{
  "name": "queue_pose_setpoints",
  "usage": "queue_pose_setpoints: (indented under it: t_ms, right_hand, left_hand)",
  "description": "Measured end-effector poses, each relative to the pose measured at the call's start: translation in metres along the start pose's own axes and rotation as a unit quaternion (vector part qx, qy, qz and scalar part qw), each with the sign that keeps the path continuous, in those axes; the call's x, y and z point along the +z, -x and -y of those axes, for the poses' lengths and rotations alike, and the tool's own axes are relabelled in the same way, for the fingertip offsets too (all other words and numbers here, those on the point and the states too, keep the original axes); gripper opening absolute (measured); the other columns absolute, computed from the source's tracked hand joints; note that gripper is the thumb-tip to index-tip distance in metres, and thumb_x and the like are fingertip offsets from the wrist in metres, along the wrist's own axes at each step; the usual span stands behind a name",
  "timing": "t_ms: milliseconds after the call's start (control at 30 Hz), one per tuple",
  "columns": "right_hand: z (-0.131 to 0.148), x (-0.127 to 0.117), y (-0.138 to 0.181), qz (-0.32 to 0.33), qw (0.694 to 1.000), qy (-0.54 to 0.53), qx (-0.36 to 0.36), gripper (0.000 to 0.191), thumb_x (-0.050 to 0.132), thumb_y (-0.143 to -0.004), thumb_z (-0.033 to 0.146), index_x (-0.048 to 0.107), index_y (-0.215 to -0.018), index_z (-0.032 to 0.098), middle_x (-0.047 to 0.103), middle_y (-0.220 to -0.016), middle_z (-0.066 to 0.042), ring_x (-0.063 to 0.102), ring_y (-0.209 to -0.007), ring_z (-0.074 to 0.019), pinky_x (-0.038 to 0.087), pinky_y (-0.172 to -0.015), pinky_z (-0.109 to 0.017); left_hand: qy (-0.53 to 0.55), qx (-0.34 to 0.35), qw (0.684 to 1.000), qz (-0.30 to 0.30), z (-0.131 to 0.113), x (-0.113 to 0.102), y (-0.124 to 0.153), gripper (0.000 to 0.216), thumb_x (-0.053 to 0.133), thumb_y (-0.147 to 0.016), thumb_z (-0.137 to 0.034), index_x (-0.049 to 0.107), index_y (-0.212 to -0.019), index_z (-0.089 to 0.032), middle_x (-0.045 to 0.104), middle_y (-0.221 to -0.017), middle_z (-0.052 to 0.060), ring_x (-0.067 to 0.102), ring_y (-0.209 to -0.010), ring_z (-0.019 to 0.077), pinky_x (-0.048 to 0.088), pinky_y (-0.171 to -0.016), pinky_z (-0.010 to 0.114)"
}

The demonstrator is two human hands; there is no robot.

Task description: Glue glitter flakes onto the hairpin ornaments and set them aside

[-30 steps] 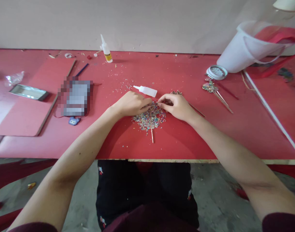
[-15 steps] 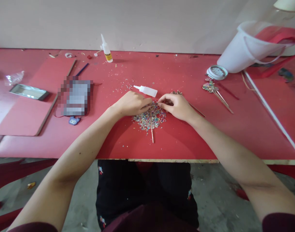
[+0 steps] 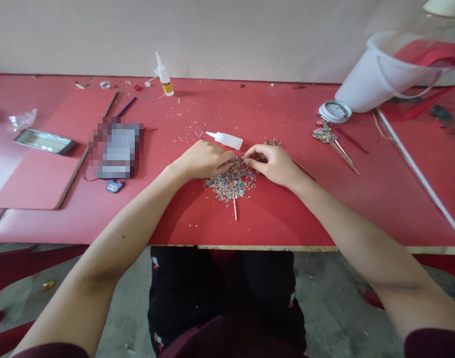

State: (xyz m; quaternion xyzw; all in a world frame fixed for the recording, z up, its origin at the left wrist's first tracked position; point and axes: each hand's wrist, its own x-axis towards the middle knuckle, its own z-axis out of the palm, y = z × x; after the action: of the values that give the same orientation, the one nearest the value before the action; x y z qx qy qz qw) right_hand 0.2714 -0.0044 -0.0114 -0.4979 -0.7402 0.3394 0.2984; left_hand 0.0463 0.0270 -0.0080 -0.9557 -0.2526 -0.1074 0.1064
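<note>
A pile of tiny coloured chips [image 3: 230,183] lies on the red table [image 3: 272,214] in front of me. A thin gold stick [image 3: 233,199] runs through the pile toward me. My left hand [image 3: 203,159] rests curled at the pile's upper left edge, fingertips down by the stick's far end. My right hand [image 3: 274,163] is curled at the pile's upper right, thumb and forefinger pinched together on something too small to make out. The two hands nearly touch above the pile. A small white glue bottle [image 3: 226,140] lies just behind them.
An upright glue bottle [image 3: 163,77] stands at the back. A red board [image 3: 44,164] with a metal tray [image 3: 44,141], a blurred flat thing [image 3: 115,149] and a small blue item [image 3: 114,186] sit left. Finished decorated sticks [image 3: 331,141], a round lid [image 3: 334,111] and a tipped white bucket [image 3: 376,74] sit right.
</note>
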Motion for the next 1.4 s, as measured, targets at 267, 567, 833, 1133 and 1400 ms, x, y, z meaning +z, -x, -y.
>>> queue_pose_setpoints:
  t_ms: [267, 567, 833, 1133, 1400]
  right_hand:
    - [0.0, -0.0001, -0.0002, 0.003, 1.0, 0.001, 0.0, 0.013, 0.063, -0.082, 0.031, 0.065, -0.083, 0.018, 0.067, -0.078, -0.004, 0.057, -0.068, -0.0157, 0.044, -0.063, -0.032]
    - [0.0005, -0.0004, 0.0, 0.004, 1.0, -0.001, 0.002, 0.014, 0.063, -0.082, 0.032, 0.065, -0.083, 0.019, 0.067, -0.079, -0.004, 0.057, -0.069, -0.0157, 0.043, -0.064, -0.032]
    - [0.0016, -0.0004, -0.0001, 0.006, 1.0, 0.001, 0.011, 0.015, 0.063, -0.082, 0.034, 0.065, -0.083, 0.019, 0.066, -0.078, -0.004, 0.057, -0.069, -0.0163, 0.044, -0.064, -0.032]
    - [0.0019, -0.0003, -0.0001, 0.005, 1.0, -0.004, 0.009, 0.014, 0.063, -0.081, 0.033, 0.065, -0.082, 0.019, 0.066, -0.077, -0.004, 0.056, -0.066, -0.0153, 0.042, -0.061, -0.032]
    - [0.0025, -0.0005, -0.0001, 0.005, 1.0, 0.001, 0.013, 0.016, 0.063, -0.082, 0.035, 0.065, -0.082, 0.019, 0.066, -0.077, -0.004, 0.056, -0.067, -0.0159, 0.043, -0.061, -0.032]
  left_hand:
    - [-0.006, 0.0, 1.0, 0.002, -0.0003, 0.0008, -0.0002, 0.029, 0.041, -0.095, -0.033, 0.065, -0.089, -0.017, 0.066, -0.067, 0.006, 0.059, -0.057, 0.0162, 0.031, -0.049, 0.027]
    - [0.014, -0.011, 1.0, 0.004, -0.0005, 0.0002, 0.0, 0.032, 0.04, -0.095, -0.033, 0.066, -0.089, -0.017, 0.065, -0.066, 0.007, 0.058, -0.056, 0.0165, 0.035, -0.051, 0.028]
    - [0.018, -0.002, 1.0, -0.01, 0.0001, 0.0003, 0.0002, 0.03, 0.04, -0.095, -0.033, 0.064, -0.088, -0.017, 0.065, -0.065, 0.006, 0.059, -0.057, 0.0153, 0.037, -0.052, 0.027]
    - [0.018, -0.004, 1.0, -0.007, -0.0001, 0.0005, 0.0, 0.031, 0.039, -0.095, -0.033, 0.064, -0.088, -0.016, 0.065, -0.065, 0.006, 0.058, -0.056, 0.0157, 0.036, -0.051, 0.027]
    - [0.006, -0.004, 1.0, 0.0, -0.0001, 0.0002, 0.0001, 0.031, 0.04, -0.095, -0.033, 0.065, -0.088, -0.016, 0.066, -0.067, 0.007, 0.06, -0.058, 0.016, 0.034, -0.05, 0.027]
